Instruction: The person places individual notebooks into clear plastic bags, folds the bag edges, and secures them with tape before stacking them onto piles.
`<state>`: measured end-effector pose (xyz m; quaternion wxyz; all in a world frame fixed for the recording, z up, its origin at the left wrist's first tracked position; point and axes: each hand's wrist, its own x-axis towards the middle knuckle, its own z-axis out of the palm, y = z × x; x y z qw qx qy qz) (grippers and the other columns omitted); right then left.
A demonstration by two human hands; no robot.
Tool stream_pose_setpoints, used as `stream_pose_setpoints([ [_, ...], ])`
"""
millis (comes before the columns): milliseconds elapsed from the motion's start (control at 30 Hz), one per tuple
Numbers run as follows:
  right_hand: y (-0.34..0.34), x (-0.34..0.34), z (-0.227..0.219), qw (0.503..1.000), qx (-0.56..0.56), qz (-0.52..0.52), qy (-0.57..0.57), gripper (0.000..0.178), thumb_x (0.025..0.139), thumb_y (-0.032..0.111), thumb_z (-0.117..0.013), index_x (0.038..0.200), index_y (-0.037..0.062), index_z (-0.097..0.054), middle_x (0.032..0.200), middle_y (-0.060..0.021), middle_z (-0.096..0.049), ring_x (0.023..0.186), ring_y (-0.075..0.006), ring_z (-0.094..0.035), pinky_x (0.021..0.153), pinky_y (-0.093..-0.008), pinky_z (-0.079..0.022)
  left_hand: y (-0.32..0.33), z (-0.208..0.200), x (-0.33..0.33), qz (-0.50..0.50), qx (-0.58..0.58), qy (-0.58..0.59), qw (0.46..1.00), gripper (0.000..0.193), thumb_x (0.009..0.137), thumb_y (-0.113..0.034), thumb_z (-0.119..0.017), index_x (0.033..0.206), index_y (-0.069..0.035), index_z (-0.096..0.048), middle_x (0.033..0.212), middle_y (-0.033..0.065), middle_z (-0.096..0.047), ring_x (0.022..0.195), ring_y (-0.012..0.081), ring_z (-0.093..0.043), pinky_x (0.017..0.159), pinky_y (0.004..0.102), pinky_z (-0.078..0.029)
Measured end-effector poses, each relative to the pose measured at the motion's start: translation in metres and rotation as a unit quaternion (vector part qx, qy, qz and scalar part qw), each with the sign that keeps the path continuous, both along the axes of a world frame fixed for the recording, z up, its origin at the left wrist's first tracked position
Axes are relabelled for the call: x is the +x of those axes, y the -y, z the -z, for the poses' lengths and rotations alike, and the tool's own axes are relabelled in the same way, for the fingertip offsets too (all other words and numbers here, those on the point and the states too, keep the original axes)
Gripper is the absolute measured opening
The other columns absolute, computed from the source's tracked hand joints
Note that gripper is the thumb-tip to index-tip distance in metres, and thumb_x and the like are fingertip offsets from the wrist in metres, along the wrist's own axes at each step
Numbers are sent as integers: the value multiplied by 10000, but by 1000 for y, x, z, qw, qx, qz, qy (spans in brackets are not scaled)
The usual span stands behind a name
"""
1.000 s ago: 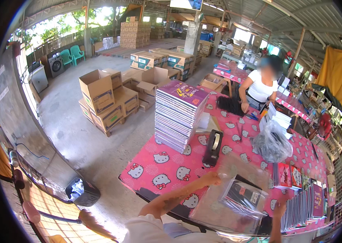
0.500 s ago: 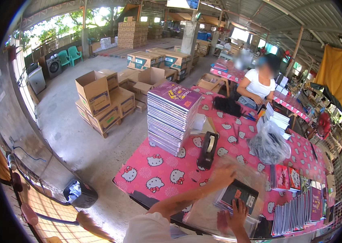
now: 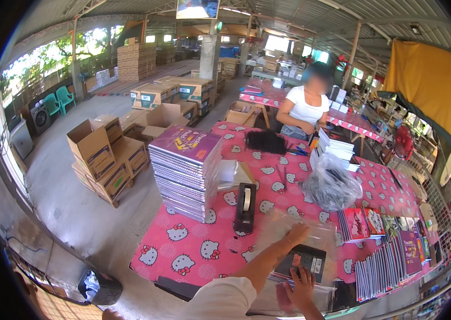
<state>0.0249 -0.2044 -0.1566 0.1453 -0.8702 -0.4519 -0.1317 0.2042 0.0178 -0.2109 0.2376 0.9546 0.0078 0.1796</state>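
A small stack of books with a dark back cover (image 3: 310,261) lies on clear plastic bags (image 3: 268,242) near the table's front edge. My right hand (image 3: 302,288) rests on the cover's near side, fingers spread. Just beyond the books, my left hand (image 3: 297,233) has its fingers curled on the clear plastic. Farther left stands a black tape dispenser (image 3: 244,208) with a roll in it. Beside that is a tall stack of purple-covered spiral books (image 3: 185,173). To the right sit a row of thin books (image 3: 382,274) and several red-covered books (image 3: 354,224).
The table (image 3: 182,240) has a pink patterned cover. A crumpled clear plastic bag (image 3: 332,184), black bristly material (image 3: 266,142) and blue-handled scissors (image 3: 298,151) lie farther back. A co-worker in a white shirt (image 3: 305,106) sits across. Cardboard boxes (image 3: 94,152) and a black bin (image 3: 100,288) stand on the floor at left.
The view has turned right, so everything sits farther left in it. My left hand has moved right along the plastic relative to the books. My right hand stays on the dark cover.
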Motion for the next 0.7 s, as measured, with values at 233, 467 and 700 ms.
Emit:
stream_pose_setpoints([
  [233,3,1,-2,1000,-3,7,-7,547,790,400,-700,1278,174,-599,1379,-115,-474,1293,-351,-430,1052,-592,-310,1,-25,-4,-5,173,65,983,140,788,-133,-605,879,-74,-693,910,129,-669,931,293,-635,869,499,-443],
  [467,4,2,-3,1000,-2,4,-17,541,788,388,-704,1279,187,-602,1374,-109,-470,1299,-341,-423,1058,-590,-299,-7,-20,3,21,254,230,939,103,779,-149,-604,795,-101,-693,828,62,-662,872,278,-650,923,501,-406],
  [700,-2,0,-5,1000,0,-12,-15,552,782,373,-713,1288,185,-596,1376,-109,-467,1297,-343,-425,1059,-591,-299,-11,-21,3,50,150,159,975,147,788,-128,-579,827,-75,-711,781,110,-681,766,295,-686,782,488,-503],
])
